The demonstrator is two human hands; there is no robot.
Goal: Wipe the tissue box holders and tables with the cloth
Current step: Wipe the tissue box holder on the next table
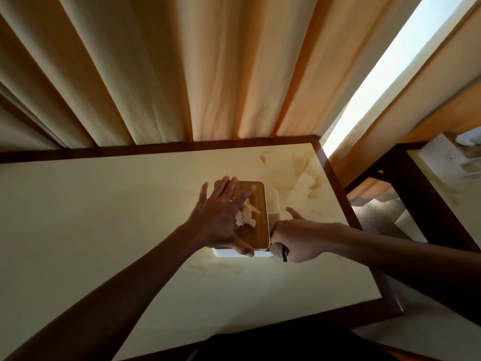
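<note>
A white tissue box holder [272, 201] with a wooden lid [256, 230] stands on a cream table [104, 217] with a dark wood rim. A tuft of tissue [248, 214] pokes out of the lid. My left hand [221, 220] lies flat on the lid with fingers spread, the thumb over the holder's near edge. My right hand [294, 241] is at the holder's right side, gripping a bunched brownish cloth [279, 252] against the near right corner; most of the cloth is hidden in the fist.
Tan curtains [182, 74] hang right behind the table's far edge. A bright window gap [390, 74] shows at the right. A second table [447, 183] with a white box on it stands to the right, across a narrow gap.
</note>
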